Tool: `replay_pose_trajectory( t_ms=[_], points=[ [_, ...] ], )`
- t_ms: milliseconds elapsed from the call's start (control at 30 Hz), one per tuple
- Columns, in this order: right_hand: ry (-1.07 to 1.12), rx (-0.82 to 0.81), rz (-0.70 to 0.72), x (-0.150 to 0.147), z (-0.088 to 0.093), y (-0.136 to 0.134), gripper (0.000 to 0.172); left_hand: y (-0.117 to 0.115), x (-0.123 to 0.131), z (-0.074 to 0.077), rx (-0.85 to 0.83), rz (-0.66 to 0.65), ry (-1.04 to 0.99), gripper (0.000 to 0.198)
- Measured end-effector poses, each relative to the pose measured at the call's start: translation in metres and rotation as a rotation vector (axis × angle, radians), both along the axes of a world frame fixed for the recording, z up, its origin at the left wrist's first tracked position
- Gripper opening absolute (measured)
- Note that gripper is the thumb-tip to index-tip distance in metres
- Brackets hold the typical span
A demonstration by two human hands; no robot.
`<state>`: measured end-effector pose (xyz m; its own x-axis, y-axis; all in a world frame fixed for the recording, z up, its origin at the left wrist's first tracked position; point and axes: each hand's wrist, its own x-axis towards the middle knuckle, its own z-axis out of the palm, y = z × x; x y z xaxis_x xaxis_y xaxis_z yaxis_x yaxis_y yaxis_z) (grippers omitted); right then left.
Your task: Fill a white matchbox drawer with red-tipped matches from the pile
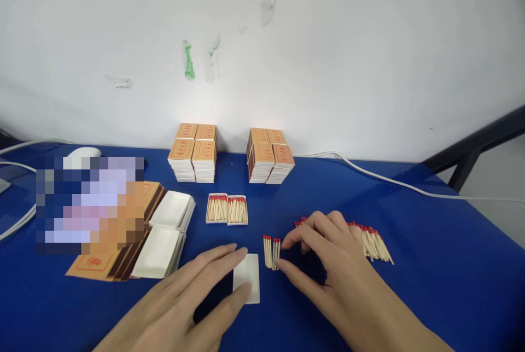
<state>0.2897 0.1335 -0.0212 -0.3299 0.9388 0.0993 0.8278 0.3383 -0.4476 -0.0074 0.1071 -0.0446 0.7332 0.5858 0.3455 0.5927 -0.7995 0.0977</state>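
Observation:
My left hand (pixel 200 286) is stretched out over a small white matchbox tray (pixel 253 270), fingertips at its far left corner and thumb lying across it. Just right of that tray, several red-tipped matches (pixel 267 253) lie in a row on the table. My right hand (pixel 328 264) is beside them, its thumb and forefinger apart at the row's right side, with nothing seen between them. Behind and partly under this hand spreads a larger pile of matches (pixel 375 245). Farther back are two trays filled with matches (pixel 216 209) (pixel 238 211), side by side.
Two stacks of closed matchboxes (pixel 192 158) (pixel 270 158) stand near the wall. At left are nested white trays (pixel 158 253) and flat orange matchbox sleeves (pixel 92 265), next to a pixelated patch. A white cable (pixel 381 180) crosses the blue table (pixel 443 264).

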Motion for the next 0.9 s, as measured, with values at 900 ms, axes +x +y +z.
replay_pose_trajectory(
  t_ms=[900],
  points=[
    [-0.023, -0.014, -0.025, -0.006, -0.008, 0.0, 0.022, -0.001, 0.003, -0.011, 0.039, 0.035, -0.057, 0.053]
  ],
)
